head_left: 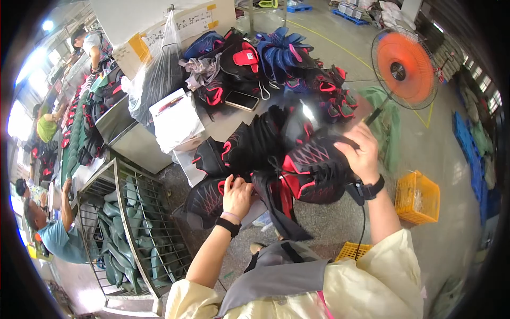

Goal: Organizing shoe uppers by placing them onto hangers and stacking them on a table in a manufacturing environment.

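My right hand [363,154] grips the edge of a black shoe upper [319,165] with pink crossed lines and red lining, raised over the near side of the worktable. My left hand [237,198], fingers curled, is on another black shoe upper [204,204] with the same pink lines; its fingertips are at the red collar. Between the hands hangs a black strip-like piece with red [281,204]. Just beyond them stands a row of stacked black uppers [255,135]. A bright light [308,111] shines near the raised upper.
Piles of blue uppers [284,48], a phone [241,100] and a white box [175,119] lie farther back. An orange fan [404,69] stands right, above a yellow crate [417,196]. At left are a metal rack [125,212] of green shoe lasts and several people along a conveyor line.
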Available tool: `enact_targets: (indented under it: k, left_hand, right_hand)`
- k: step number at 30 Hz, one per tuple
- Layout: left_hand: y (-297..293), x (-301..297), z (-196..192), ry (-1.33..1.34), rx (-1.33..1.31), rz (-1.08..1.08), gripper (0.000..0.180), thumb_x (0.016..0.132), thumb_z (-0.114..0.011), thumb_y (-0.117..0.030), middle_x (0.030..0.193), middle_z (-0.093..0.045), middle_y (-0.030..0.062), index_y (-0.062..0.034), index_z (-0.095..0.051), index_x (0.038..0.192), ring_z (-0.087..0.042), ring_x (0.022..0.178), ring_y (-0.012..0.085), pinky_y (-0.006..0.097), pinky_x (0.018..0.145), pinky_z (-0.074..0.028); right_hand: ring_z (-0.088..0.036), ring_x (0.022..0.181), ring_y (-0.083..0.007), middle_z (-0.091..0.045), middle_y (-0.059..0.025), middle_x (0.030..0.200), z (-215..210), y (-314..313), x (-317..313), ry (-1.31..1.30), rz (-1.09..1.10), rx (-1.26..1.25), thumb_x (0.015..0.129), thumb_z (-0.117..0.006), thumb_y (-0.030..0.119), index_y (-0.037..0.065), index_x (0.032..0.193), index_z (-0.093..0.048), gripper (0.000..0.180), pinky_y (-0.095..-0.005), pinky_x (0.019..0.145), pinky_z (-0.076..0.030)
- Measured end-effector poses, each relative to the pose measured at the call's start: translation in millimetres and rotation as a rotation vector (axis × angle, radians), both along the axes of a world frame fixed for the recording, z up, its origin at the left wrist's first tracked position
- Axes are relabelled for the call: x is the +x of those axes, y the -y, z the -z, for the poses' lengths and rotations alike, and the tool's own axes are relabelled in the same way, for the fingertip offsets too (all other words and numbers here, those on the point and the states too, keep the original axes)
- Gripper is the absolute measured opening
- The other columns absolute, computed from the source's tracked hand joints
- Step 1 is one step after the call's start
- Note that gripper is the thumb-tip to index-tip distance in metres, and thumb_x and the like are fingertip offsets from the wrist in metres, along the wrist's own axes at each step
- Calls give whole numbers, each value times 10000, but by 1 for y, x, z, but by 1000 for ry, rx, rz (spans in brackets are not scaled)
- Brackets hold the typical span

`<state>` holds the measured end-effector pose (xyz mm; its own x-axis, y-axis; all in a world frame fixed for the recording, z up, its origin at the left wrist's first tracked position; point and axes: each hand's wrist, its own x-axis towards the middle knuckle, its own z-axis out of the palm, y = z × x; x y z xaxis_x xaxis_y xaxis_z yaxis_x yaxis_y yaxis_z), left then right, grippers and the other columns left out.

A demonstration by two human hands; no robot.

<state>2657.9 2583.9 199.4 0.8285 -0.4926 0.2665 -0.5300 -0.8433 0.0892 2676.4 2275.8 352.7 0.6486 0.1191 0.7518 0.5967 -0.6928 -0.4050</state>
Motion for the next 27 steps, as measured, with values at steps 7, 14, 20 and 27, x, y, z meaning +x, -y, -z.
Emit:
enact_targets:
  k: [7,14,20,27]
  left_hand:
    - [2,-3,7,-160,-186,4,182,660,-631,-260,712,-614,78,-79,-630,638,-533,944,209,436,1004,-235]
    - [6,13,29,-198,-456,22,124,677,-587,-191,685,-591,100,-69,-596,696,-564,782,231,435,976,-264]
    - [-12,-6,-14,-454,-759,229,151,803,-560,-119,672,-591,120,6,-606,733,-556,675,248,320,655,-437]
    - [-21,-15,-19,-1232,-1461,-11,190,896,-473,-115,844,-582,8,32,-579,953,-524,746,78,221,715,-441]
  right_hand:
    - [-384,1147,-372,-387,-226,1216,108,37,28,-425,254,-127,621,-679,26,64,1261,-357,718,-402,994,-313]
    - [-408,1169,-329,-407,-174,1256,104,-166,-107,-414,-545,-132,648,-647,96,23,1169,-445,563,-450,967,-323]
    - [-294,1285,-226,-282,-105,1397,149,-80,-20,-402,-14,-606,607,-740,209,121,1310,-351,808,-520,980,-264]
    - [-207,1329,-253,-242,-98,1416,138,-93,-16,-492,-168,-463,622,-684,72,142,1199,-476,618,-607,960,-219]
